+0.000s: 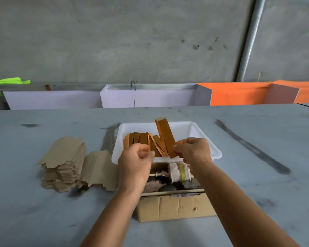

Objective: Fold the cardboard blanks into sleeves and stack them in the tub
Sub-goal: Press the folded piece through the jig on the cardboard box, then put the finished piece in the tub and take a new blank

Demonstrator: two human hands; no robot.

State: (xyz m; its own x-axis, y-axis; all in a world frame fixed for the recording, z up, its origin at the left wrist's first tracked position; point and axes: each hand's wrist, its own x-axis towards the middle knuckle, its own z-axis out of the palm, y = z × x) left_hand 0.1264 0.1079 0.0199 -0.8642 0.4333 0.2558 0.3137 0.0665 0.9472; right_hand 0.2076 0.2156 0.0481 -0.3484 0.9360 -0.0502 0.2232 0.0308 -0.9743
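Cardboard blanks (64, 163) lie stacked toward the worktop's (257, 184) left edge, within reach. Farther in, the right hand (193, 150) pinches an upright sleeve (165, 138) over the tub (200, 132), apparently to file it; the left hand (137, 157) is curled, contents unclear.

blanks (64, 163) L of tub (215, 150), sleeves (143, 139) inside

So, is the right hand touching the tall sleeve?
Touching. The head view shows the right hand pinching the lower end of the tall sleeve above the tub.
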